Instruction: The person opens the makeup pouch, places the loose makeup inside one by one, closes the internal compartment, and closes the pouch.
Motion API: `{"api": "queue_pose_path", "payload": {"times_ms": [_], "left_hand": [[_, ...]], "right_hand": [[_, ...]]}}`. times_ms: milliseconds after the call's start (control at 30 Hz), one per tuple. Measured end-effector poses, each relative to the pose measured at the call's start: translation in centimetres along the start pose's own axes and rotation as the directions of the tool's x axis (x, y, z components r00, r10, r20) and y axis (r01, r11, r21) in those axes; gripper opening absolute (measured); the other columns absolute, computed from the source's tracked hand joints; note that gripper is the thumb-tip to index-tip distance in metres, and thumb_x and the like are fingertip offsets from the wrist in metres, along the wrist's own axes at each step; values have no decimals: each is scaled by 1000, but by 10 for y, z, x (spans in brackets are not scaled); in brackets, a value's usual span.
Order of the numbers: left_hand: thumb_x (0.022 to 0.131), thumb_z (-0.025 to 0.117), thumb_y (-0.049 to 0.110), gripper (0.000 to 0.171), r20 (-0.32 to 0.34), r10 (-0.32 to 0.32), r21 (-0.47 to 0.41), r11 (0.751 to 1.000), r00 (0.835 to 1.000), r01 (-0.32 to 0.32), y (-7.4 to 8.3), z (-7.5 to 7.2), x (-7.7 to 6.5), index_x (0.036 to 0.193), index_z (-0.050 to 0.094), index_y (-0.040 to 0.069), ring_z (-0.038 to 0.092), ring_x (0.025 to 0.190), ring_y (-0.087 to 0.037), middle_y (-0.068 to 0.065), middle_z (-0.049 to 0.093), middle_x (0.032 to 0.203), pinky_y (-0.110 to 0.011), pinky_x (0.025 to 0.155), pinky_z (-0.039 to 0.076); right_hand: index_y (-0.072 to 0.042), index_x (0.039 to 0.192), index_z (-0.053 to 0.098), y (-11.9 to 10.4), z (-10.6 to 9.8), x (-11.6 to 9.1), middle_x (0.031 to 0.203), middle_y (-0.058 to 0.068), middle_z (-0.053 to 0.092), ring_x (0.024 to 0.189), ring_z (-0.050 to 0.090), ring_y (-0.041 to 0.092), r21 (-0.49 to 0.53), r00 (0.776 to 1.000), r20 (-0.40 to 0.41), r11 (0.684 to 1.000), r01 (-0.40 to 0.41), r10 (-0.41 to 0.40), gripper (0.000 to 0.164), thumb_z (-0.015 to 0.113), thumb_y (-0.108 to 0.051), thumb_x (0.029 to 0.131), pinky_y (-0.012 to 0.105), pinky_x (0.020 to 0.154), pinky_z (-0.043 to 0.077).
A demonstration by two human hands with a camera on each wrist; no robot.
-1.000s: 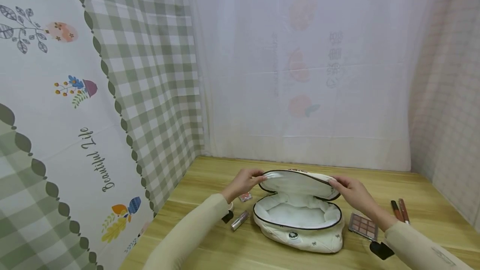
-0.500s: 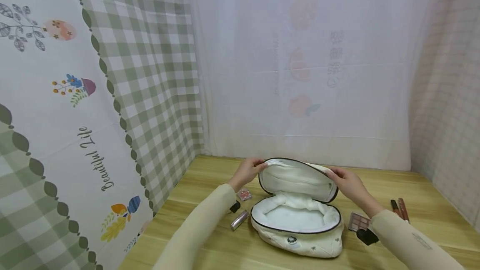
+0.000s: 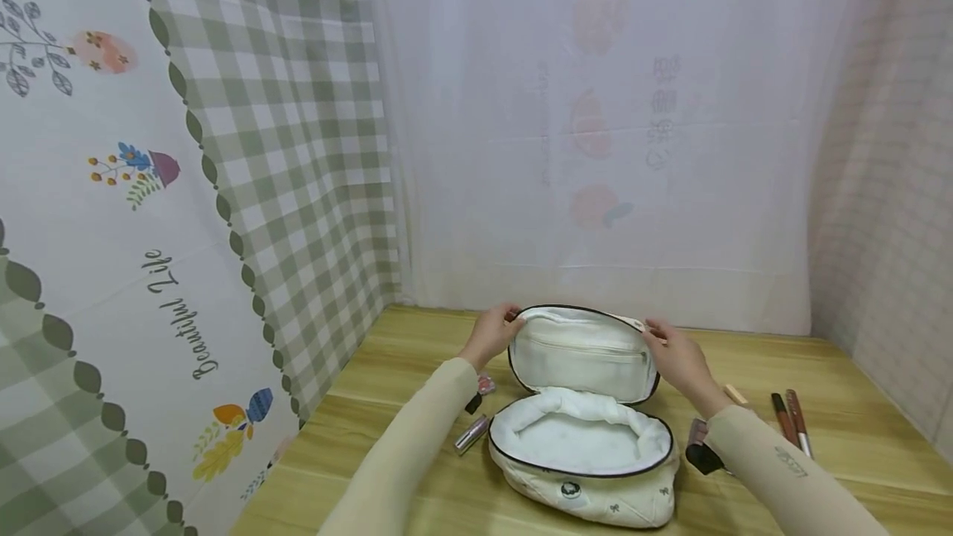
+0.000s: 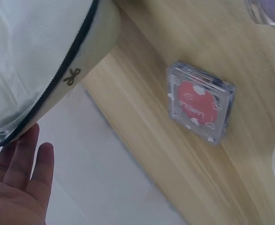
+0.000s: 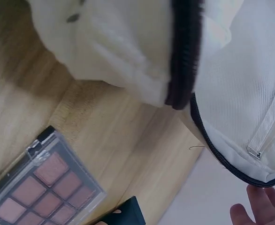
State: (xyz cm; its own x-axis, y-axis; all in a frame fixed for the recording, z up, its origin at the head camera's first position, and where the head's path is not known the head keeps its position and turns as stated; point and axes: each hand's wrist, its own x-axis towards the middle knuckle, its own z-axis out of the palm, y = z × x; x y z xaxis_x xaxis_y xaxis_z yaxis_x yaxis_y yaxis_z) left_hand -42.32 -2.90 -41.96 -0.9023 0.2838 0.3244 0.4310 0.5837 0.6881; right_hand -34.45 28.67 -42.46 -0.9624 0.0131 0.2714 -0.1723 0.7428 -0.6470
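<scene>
An unzipped cream makeup bag (image 3: 584, 490) with a dark zip edge and a white padded inside stands on the wooden table. Its lid (image 3: 584, 354) is tipped up and back, showing an inner zip pocket. At the lid's left edge my left hand (image 3: 489, 333) holds on with thumb and fingers. My right hand (image 3: 676, 354) pinches the opposite edge. In the left wrist view, the left fingers (image 4: 22, 161) reach behind the lid's rim. The right wrist view has the right fingertips (image 5: 264, 201) right at the zip edge.
Left of the bag are a clear compact with a pink label (image 4: 197, 101) and a silvery-purple tube (image 3: 471, 434). To the right lies an eyeshadow palette (image 5: 48, 192), partly hidden by my sleeve in the head view. Two slim reddish-brown sticks (image 3: 791, 420) lie farther right.
Both hands have raised the bag's lid and pushed it back, so its lining and inner pocket now face me. The bag has shifted slightly toward me.
</scene>
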Motion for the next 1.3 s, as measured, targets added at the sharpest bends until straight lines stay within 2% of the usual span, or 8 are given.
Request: {"api": "queue_pose_path", "payload": {"times_ms": [200,333,500,767,933,1067,1200,1300], "left_hand": [[98,64,19,44,21,-21,43,999,1000,20,-5,0,-7,138,55,2,60,116,-31,-16,60,133,-41,95,50],[97,66,19,46,43,-16,58,998,999,14,-10,2,-10,139,54,1,53,127,-32,-17,56,138,-45,104,43],[97,66,23,50,91,-43,86,996,995,35,-13,7,-15,141,53,3,51,129,-32,-15,56,140,-44,106,42],[92,72,22,50,160,2,140,990,987,-25,-10,15,-30,135,58,2,50,129,-30,-15,56,137,-41,107,40],[91,74,28,55,233,11,235,970,972,-67,-12,20,-38,136,57,2,46,132,-31,-18,49,142,-40,109,38],[88,77,35,65,296,-14,282,957,955,-74,-14,24,-44,140,54,4,41,137,-33,-21,41,149,-41,111,35],[87,77,38,71,336,-52,300,952,940,-54,-14,26,-51,144,50,5,36,141,-32,-20,34,155,-41,113,33],[86,77,40,75,362,-82,300,953,929,-33,-14,27,-55,146,48,5,32,143,-31,-19,29,157,-41,113,32]], "right_hand": [[9,143,41,2,1,-4,138,38,44,116,53,54,-37,1000,1,999,27,-27,48,45,-20,106,62,90,46],[11,145,37,5,2,-7,140,39,41,119,51,54,-31,999,48,999,12,-10,52,46,-22,106,62,90,46],[12,144,39,10,5,-9,140,40,41,120,48,56,-26,997,71,999,23,-21,58,53,-27,103,62,91,46],[11,146,36,12,8,-17,143,38,39,124,43,57,-23,993,116,1000,19,-16,69,61,-32,99,65,94,42],[13,143,39,13,12,-21,138,40,43,121,45,58,-73,991,124,996,56,-47,71,67,-32,96,66,93,41],[13,141,44,16,18,-26,137,39,45,123,44,57,-160,986,130,979,126,-105,73,72,-34,91,68,96,37],[10,139,48,15,25,-31,139,36,46,126,43,54,-287,974,161,937,198,-157,87,77,-49,82,75,100,23],[9,138,49,13,29,-35,140,35,44,127,42,53,-330,965,201,915,230,-171,94,78,-56,76,78,100,15]]}}
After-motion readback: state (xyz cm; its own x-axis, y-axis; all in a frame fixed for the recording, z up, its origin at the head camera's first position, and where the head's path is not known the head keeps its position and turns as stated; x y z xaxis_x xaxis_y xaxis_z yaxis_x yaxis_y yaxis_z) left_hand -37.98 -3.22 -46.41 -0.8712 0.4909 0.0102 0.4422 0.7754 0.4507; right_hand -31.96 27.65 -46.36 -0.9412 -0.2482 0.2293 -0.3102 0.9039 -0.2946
